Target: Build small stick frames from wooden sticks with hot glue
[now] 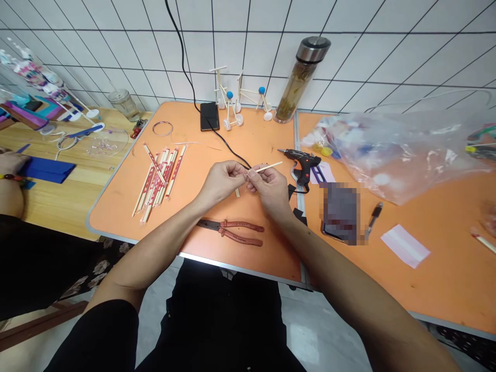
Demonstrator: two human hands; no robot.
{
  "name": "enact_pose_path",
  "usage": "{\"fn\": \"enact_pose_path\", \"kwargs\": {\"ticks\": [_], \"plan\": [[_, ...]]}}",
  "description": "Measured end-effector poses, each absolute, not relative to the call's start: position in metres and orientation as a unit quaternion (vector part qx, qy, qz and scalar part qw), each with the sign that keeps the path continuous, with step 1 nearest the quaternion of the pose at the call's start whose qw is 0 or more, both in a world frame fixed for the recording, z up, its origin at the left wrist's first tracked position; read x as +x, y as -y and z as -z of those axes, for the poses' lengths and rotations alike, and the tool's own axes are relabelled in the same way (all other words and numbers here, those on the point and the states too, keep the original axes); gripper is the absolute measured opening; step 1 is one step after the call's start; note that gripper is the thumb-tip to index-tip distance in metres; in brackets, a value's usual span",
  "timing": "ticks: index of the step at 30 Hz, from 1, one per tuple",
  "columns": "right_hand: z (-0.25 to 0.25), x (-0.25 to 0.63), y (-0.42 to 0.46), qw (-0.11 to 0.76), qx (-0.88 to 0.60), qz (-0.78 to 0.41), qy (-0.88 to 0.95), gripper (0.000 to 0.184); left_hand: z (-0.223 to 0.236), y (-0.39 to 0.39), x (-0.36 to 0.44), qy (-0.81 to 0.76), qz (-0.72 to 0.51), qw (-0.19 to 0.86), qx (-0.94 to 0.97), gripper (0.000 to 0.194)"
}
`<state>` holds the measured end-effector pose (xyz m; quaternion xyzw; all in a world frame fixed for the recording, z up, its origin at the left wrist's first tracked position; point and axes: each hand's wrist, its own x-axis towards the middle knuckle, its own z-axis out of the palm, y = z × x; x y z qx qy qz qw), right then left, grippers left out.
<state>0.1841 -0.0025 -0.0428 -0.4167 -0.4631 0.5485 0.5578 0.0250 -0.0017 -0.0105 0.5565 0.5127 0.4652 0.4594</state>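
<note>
My left hand (pixel 220 182) and my right hand (pixel 269 189) meet above the orange table (pixel 217 253), fingertips pinching a thin wooden stick (pixel 268 167) that points right. A short stick piece (pixel 237 192) pokes down below my left fingers. The join between the pieces is hidden by my fingers. To the left lies a pile of sticks in red-and-white paper wrappers (pixel 158 176). Red-handled pliers (pixel 232 232) lie below my hands. A black hot glue gun (pixel 300 163) rests just right of my right hand, its cable (pixel 220 144) running behind my hands.
Small stick-built wheeled models (pixel 236 98), a black phone (pixel 210 116) and a glass flask (pixel 302 80) stand by the tiled wall. A clear plastic bag (pixel 395 155) lies at right. A co-worker's hand (pixel 13 163) rests on blue paper (pixel 46 169) at the wooden table.
</note>
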Motion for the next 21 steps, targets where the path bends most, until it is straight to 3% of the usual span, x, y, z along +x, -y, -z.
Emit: {"fn": "enact_pose_path", "kwargs": {"ticks": [10, 13, 17, 21], "plan": [[0.044, 0.185, 0.001, 0.542, -0.416, -0.548, 0.483, 0.059, 0.008, 0.004, 0.023, -0.505, -0.458, 0.489, 0.544, 0.010], [0.033, 0.200, -0.004, 0.491, -0.433, -0.524, 0.545, 0.046, 0.007, 0.002, 0.019, -0.514, -0.467, 0.479, 0.537, 0.009], [0.008, 0.230, -0.004, 0.420, -0.537, -0.252, 0.687, 0.008, 0.005, -0.006, 0.004, -0.528, -0.517, 0.455, 0.497, 0.007], [-0.012, 0.244, 0.004, 0.193, -0.616, -0.112, 0.756, 0.011, 0.000, -0.013, -0.012, -0.538, -0.542, 0.467, 0.445, 0.009]]}}
